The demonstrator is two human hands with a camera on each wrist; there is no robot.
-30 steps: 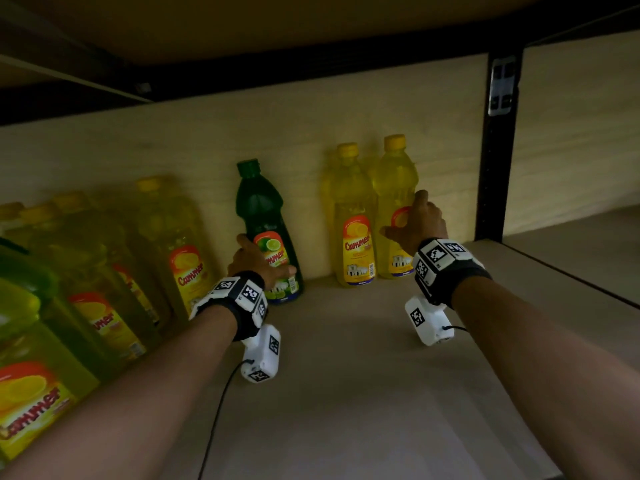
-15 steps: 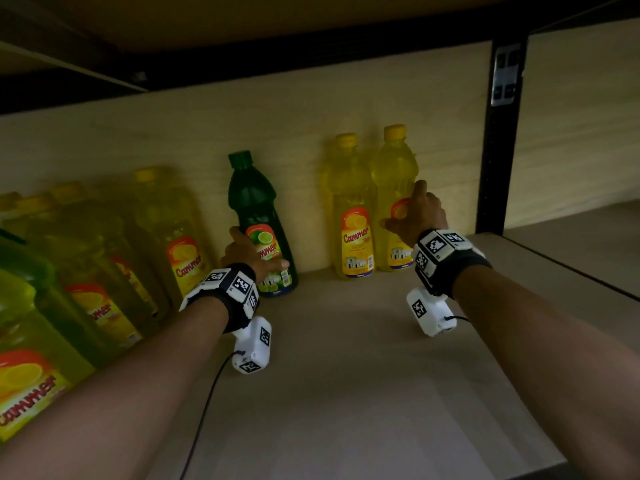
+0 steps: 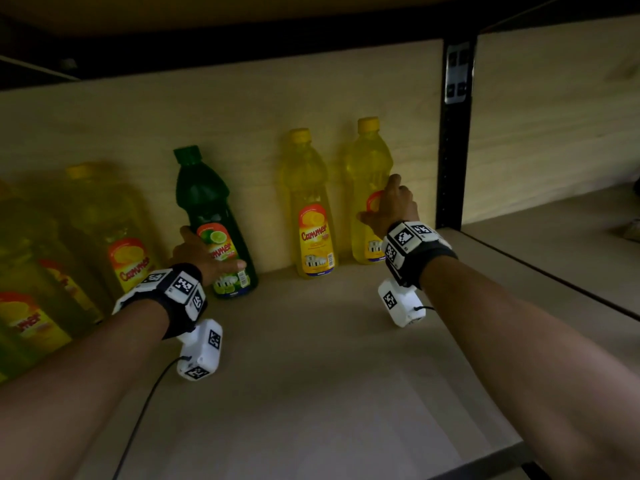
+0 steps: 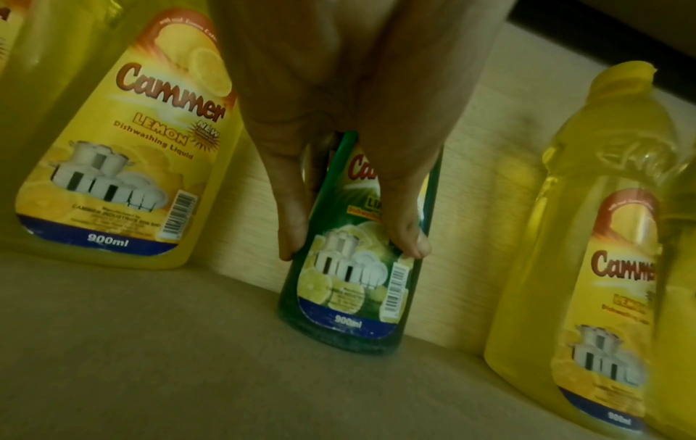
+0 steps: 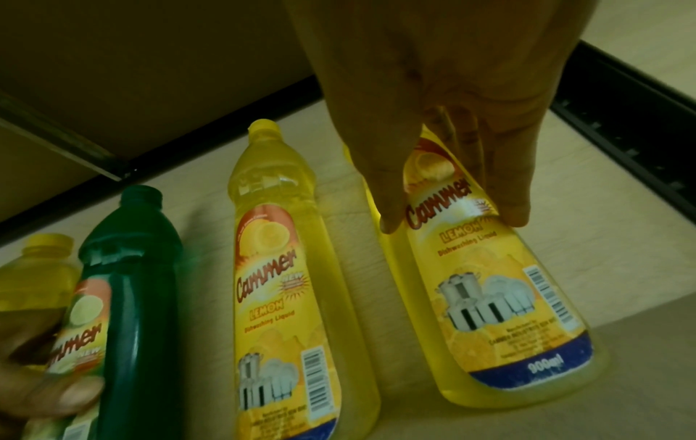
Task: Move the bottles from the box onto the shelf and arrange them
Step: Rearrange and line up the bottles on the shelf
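Observation:
A green bottle (image 3: pixel 204 202) stands upright on the shelf board (image 3: pixel 311 368) against the back panel. My left hand (image 3: pixel 204 258) grips it low on the label; in the left wrist view, thumb and fingers of that hand (image 4: pixel 350 250) sit on either side of the green bottle (image 4: pixel 350 297). My right hand (image 3: pixel 391 209) holds the rightmost yellow bottle (image 3: pixel 369 161) at mid height. The right wrist view shows this hand (image 5: pixel 452 217) with thumb and fingers around that yellow bottle (image 5: pixel 508 312). A second yellow bottle (image 3: pixel 311 209) stands alone between the two. No box is in view.
Several more yellow bottles (image 3: pixel 104 216) crowd the left end of the shelf. A black upright post (image 3: pixel 453 150) stands just right of my right hand, with another shelf bay beyond it. The upper shelf hangs low overhead. The front of the shelf board carries nothing.
My right hand has slid its yellow bottle to the right, opening a gap to the middle yellow bottle. My left hand keeps its hold on the green bottle.

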